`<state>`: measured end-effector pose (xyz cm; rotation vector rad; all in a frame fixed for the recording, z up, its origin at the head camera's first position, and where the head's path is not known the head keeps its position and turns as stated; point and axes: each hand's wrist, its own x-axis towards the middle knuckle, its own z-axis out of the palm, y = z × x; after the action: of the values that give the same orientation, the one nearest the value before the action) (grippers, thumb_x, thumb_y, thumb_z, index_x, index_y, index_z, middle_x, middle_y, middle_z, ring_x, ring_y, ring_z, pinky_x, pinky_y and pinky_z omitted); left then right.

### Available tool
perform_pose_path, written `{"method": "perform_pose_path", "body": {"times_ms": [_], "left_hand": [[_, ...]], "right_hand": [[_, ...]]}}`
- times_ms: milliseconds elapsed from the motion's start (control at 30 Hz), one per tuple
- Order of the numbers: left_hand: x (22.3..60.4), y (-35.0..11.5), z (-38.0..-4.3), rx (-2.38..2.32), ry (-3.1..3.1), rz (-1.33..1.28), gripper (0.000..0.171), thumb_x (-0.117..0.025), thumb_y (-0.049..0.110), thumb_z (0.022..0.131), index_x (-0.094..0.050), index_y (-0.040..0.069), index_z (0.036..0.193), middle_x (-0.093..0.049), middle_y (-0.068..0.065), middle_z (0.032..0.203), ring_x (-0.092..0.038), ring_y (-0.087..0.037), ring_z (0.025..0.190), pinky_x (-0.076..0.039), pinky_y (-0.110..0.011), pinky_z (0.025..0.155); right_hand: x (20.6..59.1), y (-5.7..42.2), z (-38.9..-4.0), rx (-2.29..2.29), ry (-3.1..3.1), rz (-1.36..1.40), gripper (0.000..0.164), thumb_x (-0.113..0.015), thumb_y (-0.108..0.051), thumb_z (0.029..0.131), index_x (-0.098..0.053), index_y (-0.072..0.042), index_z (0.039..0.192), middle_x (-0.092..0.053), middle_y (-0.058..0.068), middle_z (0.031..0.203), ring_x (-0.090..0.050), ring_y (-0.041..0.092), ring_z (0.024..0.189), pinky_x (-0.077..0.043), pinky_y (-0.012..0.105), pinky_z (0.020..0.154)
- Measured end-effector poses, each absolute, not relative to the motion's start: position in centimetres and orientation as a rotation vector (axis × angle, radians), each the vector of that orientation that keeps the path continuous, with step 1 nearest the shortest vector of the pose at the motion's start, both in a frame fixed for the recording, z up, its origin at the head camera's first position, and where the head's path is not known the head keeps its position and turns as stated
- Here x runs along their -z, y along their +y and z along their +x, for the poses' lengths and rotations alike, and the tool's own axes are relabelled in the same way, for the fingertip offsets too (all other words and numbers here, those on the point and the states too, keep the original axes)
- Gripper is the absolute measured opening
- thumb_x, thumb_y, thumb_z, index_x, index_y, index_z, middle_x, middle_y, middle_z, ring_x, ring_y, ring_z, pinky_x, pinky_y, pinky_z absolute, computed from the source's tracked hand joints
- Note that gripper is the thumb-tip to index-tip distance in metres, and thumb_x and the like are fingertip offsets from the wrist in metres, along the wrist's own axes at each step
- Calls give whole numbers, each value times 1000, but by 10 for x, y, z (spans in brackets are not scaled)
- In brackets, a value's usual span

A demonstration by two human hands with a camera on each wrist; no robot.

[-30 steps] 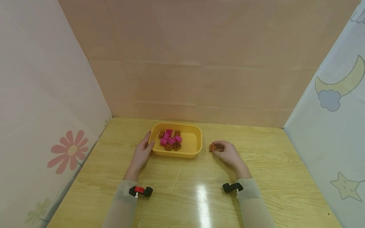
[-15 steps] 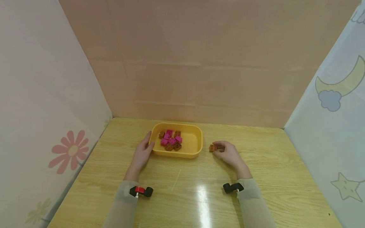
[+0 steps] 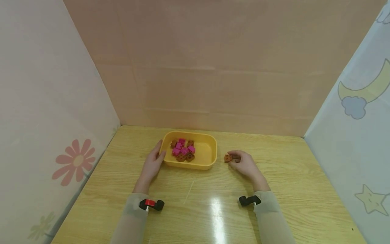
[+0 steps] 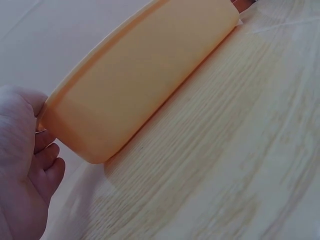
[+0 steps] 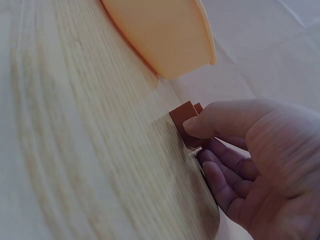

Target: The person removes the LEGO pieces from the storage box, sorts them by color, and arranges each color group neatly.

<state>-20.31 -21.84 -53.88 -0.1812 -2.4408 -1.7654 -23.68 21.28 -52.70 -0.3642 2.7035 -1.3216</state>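
My left hand grips the left end of a yellow plastic tub, thumb at the rim and the other fingers round the outside. In the left wrist view the thumb meets the tub's rim and the fingertips curl below it. Several pink toy bricks and brown toy bricks lie loosely in the tub's left half. To the right of the tub, my right hand pinches a brown toy brick that sits on the table. The right wrist view has the thumb on the side of this brick.
The wood-grain table runs up to a plain pinkish back panel. A panel with a flower print stands at the left, and one with moon and star prints at the right.
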Motion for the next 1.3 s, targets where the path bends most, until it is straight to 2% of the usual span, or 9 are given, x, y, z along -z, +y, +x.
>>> {"method": "perform_pose_path", "body": {"times_ms": [300, 533, 800, 900, 1033, 1200, 1300], "left_hand": [[536, -216, -201, 1691, -2475, -200, 62, -50, 13, 114, -25, 4, 169, -22, -14, 176, -20, -30, 162, -17, -47, 133], [534, -216, -201, 1697, -2484, -188, 62, -51, 16, 114, -26, 4, 169, -22, -15, 176, -20, -31, 162, -19, -48, 132], [531, -216, -201, 1734, -2471, -172, 61, -51, 16, 114, -27, 2, 169, -21, -14, 176, -19, -30, 162, -19, -47, 132], [531, -216, -202, 1742, -2458, -178, 60, -52, 15, 114, -28, 2, 168, -22, -16, 176, -19, -33, 162, -18, -49, 132], [532, -217, -202, 1737, -2454, -189, 61, -52, 16, 114, -28, 1, 168, -22, -17, 176, -19, -34, 162, -18, -50, 132], [533, -215, -200, 1713, -2469, -185, 61, -51, 17, 114, -28, 2, 168, -22, -15, 176, -20, -33, 162, -19, -50, 132], [533, -214, -199, 1712, -2474, -176, 61, -51, 17, 114, -28, 2, 168, -22, -15, 176, -20, -33, 162, -19, -50, 132]], "right_hand": [[524, 216, -235, 1341, 2669, -351, 52, -77, -6, 96, -62, -1, 146, -67, 23, 136, -68, 38, 116, -59, 52, 100], [523, 220, -236, 1366, 2642, -381, 55, -77, -8, 98, -59, -1, 150, -64, 24, 140, -65, 42, 124, -55, 55, 106], [510, 214, -237, 1474, 2685, -374, 53, -74, -13, 101, -59, -5, 151, -60, 24, 147, -62, 44, 130, -57, 56, 105], [500, 204, -236, 1598, 2659, -399, 51, -75, -11, 101, -61, -4, 149, -60, 25, 147, -63, 44, 129, -58, 52, 104], [486, 179, -232, 1734, 2553, -443, 47, -77, -11, 100, -64, -3, 145, -64, 26, 142, -67, 43, 124, -63, 48, 95], [479, 138, -232, 1768, 2417, -570, 46, -78, -12, 99, -66, -1, 142, -64, 25, 142, -66, 38, 126, -60, 40, 101], [477, 116, -232, 1715, 2360, -645, 45, -77, -11, 99, -67, -4, 142, -63, 24, 144, -65, 37, 127, -58, 43, 105]]}}
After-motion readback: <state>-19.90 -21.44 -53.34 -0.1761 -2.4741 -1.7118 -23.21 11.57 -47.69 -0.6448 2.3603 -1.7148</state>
